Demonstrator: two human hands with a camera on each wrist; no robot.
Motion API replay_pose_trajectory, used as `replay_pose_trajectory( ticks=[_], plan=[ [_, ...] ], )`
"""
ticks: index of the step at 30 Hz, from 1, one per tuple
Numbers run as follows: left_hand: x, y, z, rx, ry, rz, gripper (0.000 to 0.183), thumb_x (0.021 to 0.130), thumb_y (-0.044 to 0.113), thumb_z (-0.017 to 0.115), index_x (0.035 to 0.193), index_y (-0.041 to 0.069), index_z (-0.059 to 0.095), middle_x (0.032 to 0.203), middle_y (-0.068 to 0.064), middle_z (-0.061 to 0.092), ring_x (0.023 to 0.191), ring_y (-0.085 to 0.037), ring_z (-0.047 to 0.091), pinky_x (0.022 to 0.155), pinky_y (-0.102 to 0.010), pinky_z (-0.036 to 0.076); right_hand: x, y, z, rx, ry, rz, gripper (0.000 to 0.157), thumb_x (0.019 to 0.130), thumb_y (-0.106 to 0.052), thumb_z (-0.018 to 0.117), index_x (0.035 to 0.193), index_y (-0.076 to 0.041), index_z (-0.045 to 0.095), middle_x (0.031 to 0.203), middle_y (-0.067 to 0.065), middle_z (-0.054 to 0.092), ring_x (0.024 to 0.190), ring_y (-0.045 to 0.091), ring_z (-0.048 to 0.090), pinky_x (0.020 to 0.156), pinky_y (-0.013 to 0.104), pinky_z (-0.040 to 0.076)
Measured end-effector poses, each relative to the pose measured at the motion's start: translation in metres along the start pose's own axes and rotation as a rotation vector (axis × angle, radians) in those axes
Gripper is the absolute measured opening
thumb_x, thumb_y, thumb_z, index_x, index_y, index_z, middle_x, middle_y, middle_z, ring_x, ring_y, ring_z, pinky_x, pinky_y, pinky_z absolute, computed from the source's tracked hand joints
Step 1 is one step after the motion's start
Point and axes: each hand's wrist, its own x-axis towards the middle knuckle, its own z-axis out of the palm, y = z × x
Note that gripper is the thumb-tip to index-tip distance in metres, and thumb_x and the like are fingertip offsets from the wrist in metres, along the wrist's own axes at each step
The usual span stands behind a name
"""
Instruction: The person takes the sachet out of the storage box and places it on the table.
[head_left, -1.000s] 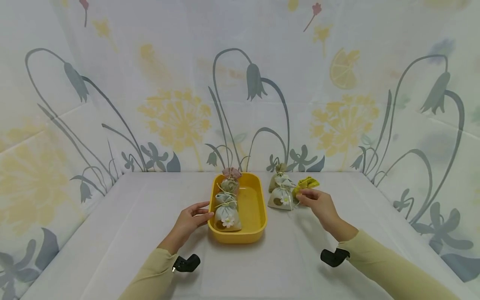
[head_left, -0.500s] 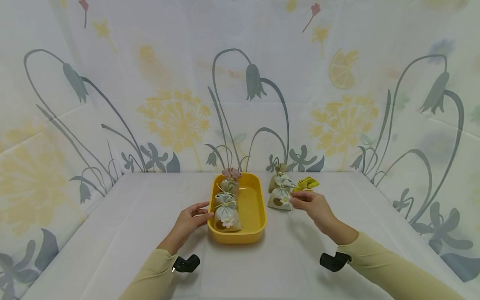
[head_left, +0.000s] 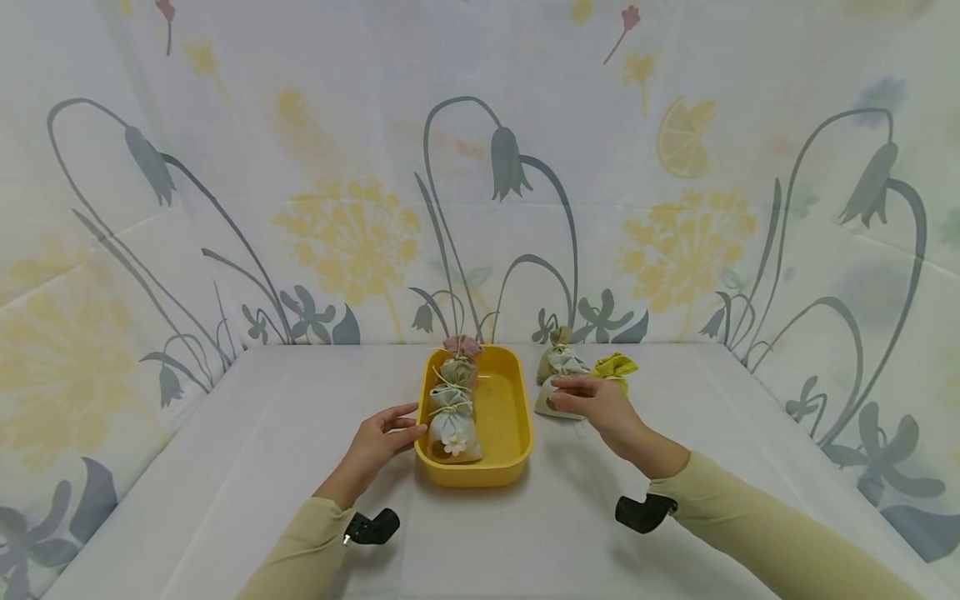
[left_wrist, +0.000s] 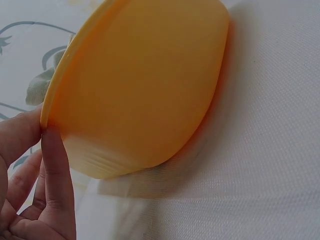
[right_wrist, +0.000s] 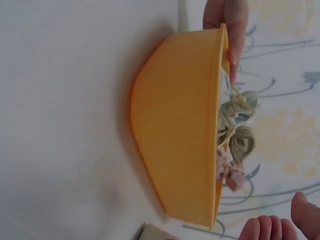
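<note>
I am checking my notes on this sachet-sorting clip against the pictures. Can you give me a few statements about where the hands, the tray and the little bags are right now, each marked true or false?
1. The yellow tray holds three small tied bags in a row. True.
2. The left hand grips a bag inside the tray. False: it rests against the tray's outer left rim and holds no bag.
3. The right hand is over the pale bag lying on the table right of the tray. True.
4. The yellow-green bag lies inside the tray. False: it lies on the table, right of the tray.
5. The bag with the white flower is the tray's nearest one. True.
</note>
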Motion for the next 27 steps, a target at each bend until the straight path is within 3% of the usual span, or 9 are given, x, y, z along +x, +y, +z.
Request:
replay_pose_trajectory(
  ticks=[8,15,22,27],
  plan=[
    [-0.001,0.001,0.001,0.003,0.003,0.001,0.050,0.083,0.018,0.072,0.128,0.006,0.054,0.107,-0.011,0.058,0.091,-0.019,0.061,0.082,-0.033,0.053,0.010,-0.013,0.017,0.003,-0.043,0.017,0.039,0.089,-0.012,0.063,0.121,0.008,0.055,0.113,0.017,0.060,0.102,0.028,0.058,0.094,0.045,0.045],
    [0.000,0.001,0.001,0.000,0.005,-0.010,0.051,0.082,0.019,0.072,0.128,0.007,0.055,0.107,-0.011,0.058,0.091,-0.019,0.060,0.082,-0.033,0.053,0.023,-0.020,0.032,-0.009,-0.052,0.082,0.034,0.087,-0.014,0.067,0.117,0.001,0.061,0.107,0.010,0.064,0.102,0.028,0.059,0.091,0.038,0.048],
    [-0.001,0.002,0.000,-0.004,-0.002,0.004,0.051,0.082,0.020,0.073,0.128,0.006,0.055,0.106,-0.012,0.058,0.091,-0.020,0.060,0.081,-0.033,0.053,0.038,-0.028,0.046,-0.036,-0.142,0.051,0.031,0.087,-0.012,0.066,0.115,0.001,0.062,0.106,0.010,0.065,0.099,0.023,0.059,0.097,0.044,0.043],
    [-0.002,0.002,0.000,-0.007,-0.009,0.011,0.052,0.082,0.020,0.073,0.128,0.005,0.054,0.108,-0.013,0.058,0.092,-0.021,0.061,0.082,-0.034,0.053,0.049,-0.034,0.058,-0.071,-0.188,0.038,0.032,0.087,-0.011,0.066,0.117,0.000,0.062,0.106,0.009,0.065,0.101,0.022,0.058,0.095,0.040,0.044]
  ],
)
